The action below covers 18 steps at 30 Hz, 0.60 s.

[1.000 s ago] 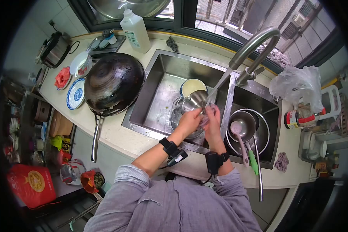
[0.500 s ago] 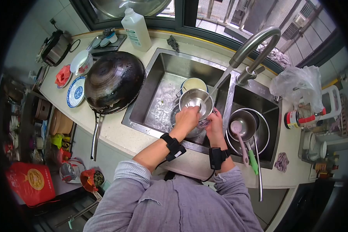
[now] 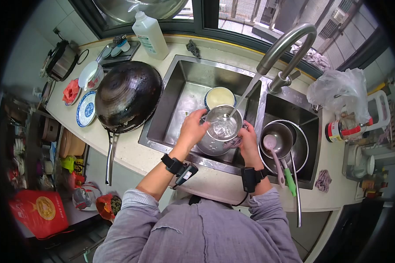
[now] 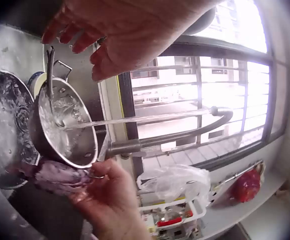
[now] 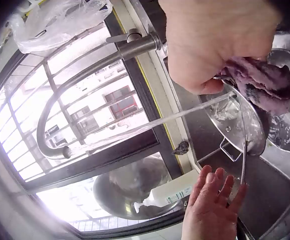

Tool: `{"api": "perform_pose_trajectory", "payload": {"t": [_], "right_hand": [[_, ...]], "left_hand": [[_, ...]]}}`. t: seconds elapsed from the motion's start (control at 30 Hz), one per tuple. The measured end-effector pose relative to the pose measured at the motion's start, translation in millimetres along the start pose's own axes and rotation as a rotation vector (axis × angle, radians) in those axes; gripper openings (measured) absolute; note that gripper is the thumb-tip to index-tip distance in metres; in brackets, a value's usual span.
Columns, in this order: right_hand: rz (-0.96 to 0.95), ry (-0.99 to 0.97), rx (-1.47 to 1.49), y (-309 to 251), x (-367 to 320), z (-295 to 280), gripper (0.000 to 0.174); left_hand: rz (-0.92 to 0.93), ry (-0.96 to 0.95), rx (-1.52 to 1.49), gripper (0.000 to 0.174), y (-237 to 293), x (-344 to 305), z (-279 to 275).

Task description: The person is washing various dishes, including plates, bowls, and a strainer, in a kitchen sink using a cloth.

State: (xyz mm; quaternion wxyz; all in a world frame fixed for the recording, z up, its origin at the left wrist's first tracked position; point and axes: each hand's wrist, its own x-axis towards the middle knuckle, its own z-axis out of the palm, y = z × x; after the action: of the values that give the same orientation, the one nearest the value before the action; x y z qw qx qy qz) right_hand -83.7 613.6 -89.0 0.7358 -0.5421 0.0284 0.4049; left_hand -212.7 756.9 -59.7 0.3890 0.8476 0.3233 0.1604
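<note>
A small steel pot point(image 3: 218, 117) with loop handles stands tilted under the running tap, water splashing inside it. My right hand point(image 3: 249, 142) grips the pot at its right handle, with a wet purple cloth point(image 4: 62, 176) bunched against its side. A thin metal utensil point(image 4: 50, 75) leans out over the rim; its lower end is under the water. On the pot's left, my left hand point(image 3: 192, 129) has loose, spread fingers close to that utensil and the rim. Beneath the pot sits a wide, shiny round vessel point(image 3: 210, 148) with water in it, partly hidden.
A cream bowl point(image 3: 220, 96) sits behind the pot in the sink point(image 3: 173, 105). The tap point(image 3: 289, 52) arches over from the right. In the right basin are a ladle point(image 3: 274, 153) and pans. An overturned wok point(image 3: 127, 96) lies on the left counter, near a pump bottle point(image 3: 149, 37).
My left hand has come out of the pot and moved left to its rim. The pot has turned mouth-up under the stream, and my right hand still grips it.
</note>
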Motion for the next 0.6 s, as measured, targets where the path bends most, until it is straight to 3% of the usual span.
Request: {"api": "perform_pose_trajectory", "payload": {"t": [0.03, 0.1, 0.13, 0.17, 0.27, 0.3, 0.37, 0.43, 0.5, 0.53, 0.57, 0.6], "right_hand": [[-0.012, 0.001, -0.039, 1.6, 2.3, -1.0, 0.05], [-0.022, 0.001, -0.078, 6.5, 6.1, -2.1, 0.049], [-0.05, 0.0, -0.104, 9.7, 7.4, -3.1, 0.049], [-0.078, -0.001, -0.132, 10.9, 7.2, -3.0, 0.049], [-0.134, 0.02, -0.197, 9.2, 2.9, -1.6, 0.049], [-0.132, 0.022, -0.199, 8.3, 2.5, -2.8, 0.049], [-0.046, 0.014, -0.057, 7.2, 1.8, -5.2, 0.047], [-0.029, -0.02, 0.044, 12.7, 5.5, -5.4, 0.045], [-0.007, -0.052, 0.148, 14.8, 2.4, -0.6, 0.043], [0.008, -0.058, 0.136, 14.1, -1.2, 1.9, 0.042], [0.021, -0.063, 0.121, 13.2, -4.3, 4.2, 0.041], [0.022, -0.063, 0.116, 14.5, -5.7, 4.7, 0.041]], "left_hand": [[-0.001, 0.0, 0.002, 0.048, -3.2, -3.3, 5.9], [-0.025, -0.007, 0.095, 0.062, 1.9, -9.8, 18.1], [-0.133, -0.105, 0.037, 0.076, 3.8, -10.4, 20.7], [-0.135, -0.103, 0.036, 0.076, 0.4, -9.6, 25.8], [-0.178, 0.26, -0.144, 0.081, -7.5, -6.1, 31.8], [-0.18, 0.259, -0.145, 0.081, -2.6, -8.8, 28.0], [-0.344, 0.35, -0.604, 0.085, 7.9, -18.8, 21.1], [-0.432, 0.322, -0.761, 0.087, 6.6, -31.7, 32.3], [-0.684, 0.085, -1.216, 0.09, 12.0, -40.7, 36.8], [-0.669, 0.079, -1.192, 0.074, 12.9, -39.8, 40.9], [-0.67, 0.079, -1.193, 0.074, 10.0, -35.3, 39.6], [-0.633, 0.009, -1.227, 0.063, 6.2, -26.6, 36.7]]}}
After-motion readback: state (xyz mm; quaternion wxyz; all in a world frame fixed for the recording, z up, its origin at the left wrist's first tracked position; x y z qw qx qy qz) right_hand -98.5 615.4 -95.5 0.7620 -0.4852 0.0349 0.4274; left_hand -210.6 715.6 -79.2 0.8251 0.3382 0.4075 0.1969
